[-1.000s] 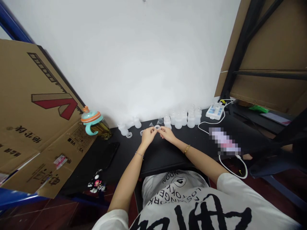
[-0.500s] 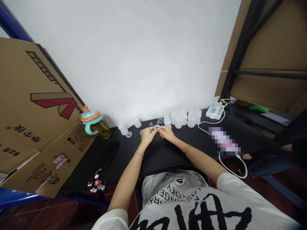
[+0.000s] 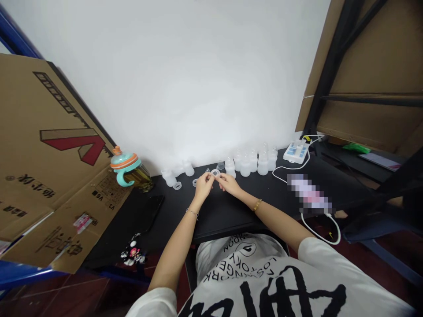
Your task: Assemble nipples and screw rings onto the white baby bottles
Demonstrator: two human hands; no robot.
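A: Hands?
B: Left hand [image 3: 204, 185] and right hand [image 3: 230, 185], fingertips pinched nearly closed, sharing one pale ring [image 3: 216, 173]. It's above the tabletop [image 3: 224, 213]; what sits in its opening is too small to tell.
A: Just past them?
B: Two clear teats [image 3: 220, 165], one partly behind the left fingers. Two loose rings [image 3: 177, 186] left of the left hand, the nearer partly covered by it.
A: Bottles?
B: Six teat-topped bottles [image 3: 245, 166] bunched beyond and right of the right hand. Left of the hands, at least three bottles [image 3: 170, 178]; overlap, can't pin it.
A: Further out?
B: Far left: one jug [image 3: 130, 169], one black phone [image 3: 154, 210] nearer the body. Far right: one power strip [image 3: 296, 152], one white cable [image 3: 291, 168], one pixelated item [image 3: 309, 193].
A: Edges, room?
B: Wall [image 3: 205, 88] close behind the bottles. Black surface runs from the hands back to the near edge, and rightward to the cable.
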